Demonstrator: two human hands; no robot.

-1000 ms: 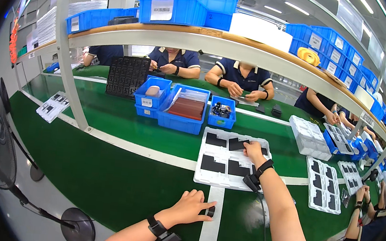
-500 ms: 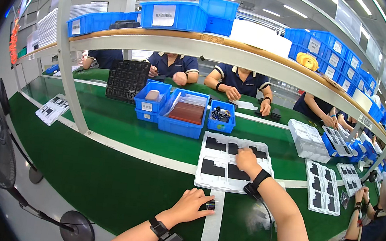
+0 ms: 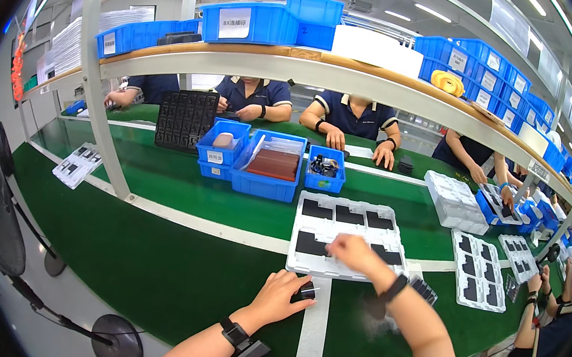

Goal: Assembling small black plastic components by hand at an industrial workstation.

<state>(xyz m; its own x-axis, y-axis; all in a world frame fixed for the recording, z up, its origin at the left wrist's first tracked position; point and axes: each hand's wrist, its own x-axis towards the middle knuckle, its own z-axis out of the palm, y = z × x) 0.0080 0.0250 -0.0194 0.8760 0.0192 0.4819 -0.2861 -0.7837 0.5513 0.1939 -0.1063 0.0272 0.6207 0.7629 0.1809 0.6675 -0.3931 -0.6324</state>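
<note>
My left hand (image 3: 279, 296) rests low over the table's pale strip. Its thumb and forefinger close on a small black plug-like part (image 3: 306, 290) with thin metal prongs. My right hand (image 3: 356, 253) hangs over the lower row of a white moulded tray (image 3: 291, 251), fingers bent together. Whatever those fingers may hold is hidden. Flat black pieces lie in the tray's pockets, among them a black piece (image 3: 313, 244) beside my right fingertips and another black piece (image 3: 349, 215) in the upper row. The hand and forearm cover part of the lower row.
Beyond the tray stand a blue bin (image 3: 264, 187) of reddish-brown sheets and a small blue bin (image 3: 323, 182) of dark parts. Another white tray (image 3: 480, 271) and stacked white trays (image 3: 454, 203) lie right. A shelf post (image 3: 105, 92) rises left. Co-workers sit opposite and at right.
My right hand has moved from the tray's upper middle pocket toward me, to the lower row. The part in my left hand has tilted and shifted slightly left. Co-workers' hands opposite have moved.
</note>
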